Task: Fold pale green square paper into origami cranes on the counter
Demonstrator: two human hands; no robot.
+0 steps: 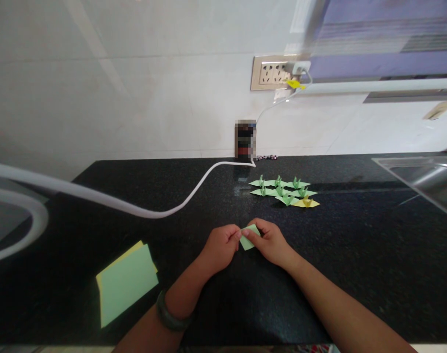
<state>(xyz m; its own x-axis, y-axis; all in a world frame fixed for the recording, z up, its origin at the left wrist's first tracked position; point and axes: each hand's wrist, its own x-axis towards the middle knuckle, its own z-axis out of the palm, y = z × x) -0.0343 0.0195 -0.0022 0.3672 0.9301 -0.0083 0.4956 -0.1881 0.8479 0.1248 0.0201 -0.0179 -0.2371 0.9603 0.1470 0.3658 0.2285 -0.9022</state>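
Note:
Between my two hands is a small folded piece of light green paper [250, 242], close above the dark countertop. My left hand [222, 245] pinches its left corner between thumb and fingers. On the other side, my right hand [272, 242] grips it, thumb on top and fingers behind. Part of the paper is hidden by the fingers. Beyond my hands stand several green paper cranes [279, 192] in rows, with one yellow paper crane [307, 202] at the front right. To the left lies a stack of green and yellow paper sheets [130, 284].
A white cable [161, 214] curves across the counter [194, 304] at left. Against the wall stands a blurred-out phone-like device [245, 138], wired to a wall socket [271, 72]. A beaded string [266, 158] lies beside it. At far right is a metal sink [429, 181].

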